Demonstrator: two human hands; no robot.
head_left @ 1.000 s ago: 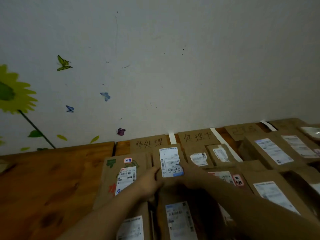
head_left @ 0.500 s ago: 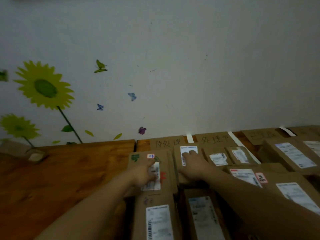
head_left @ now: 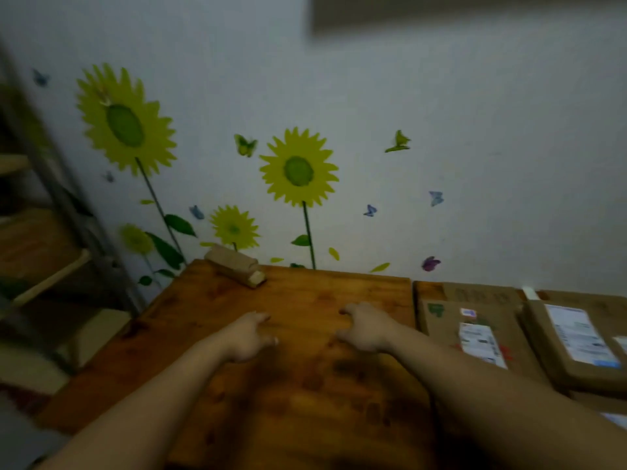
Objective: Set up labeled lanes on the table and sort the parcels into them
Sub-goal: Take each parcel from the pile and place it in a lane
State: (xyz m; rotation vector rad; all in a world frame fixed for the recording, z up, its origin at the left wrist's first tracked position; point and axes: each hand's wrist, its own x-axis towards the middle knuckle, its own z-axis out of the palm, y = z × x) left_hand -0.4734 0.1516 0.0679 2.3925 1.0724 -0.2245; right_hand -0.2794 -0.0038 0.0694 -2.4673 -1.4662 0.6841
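Brown wood of the table (head_left: 305, 401) lay beneath my left hand (head_left: 249, 335) and right hand (head_left: 364, 329) at the centre of the frame. Both held nothing, their fingers loosely bent. I could not tell whether they touched the surface. Right of my right hand, the parcels (head_left: 475, 337) lay flat at the right edge of the frame, white labels up, below a blurred cardboard lane sign (head_left: 481, 295). A small cardboard piece (head_left: 234, 264) sat at the table's far edge, under the sunflower stickers (head_left: 298, 171) on the wall. Shelving (head_left: 51, 266) stood at left.
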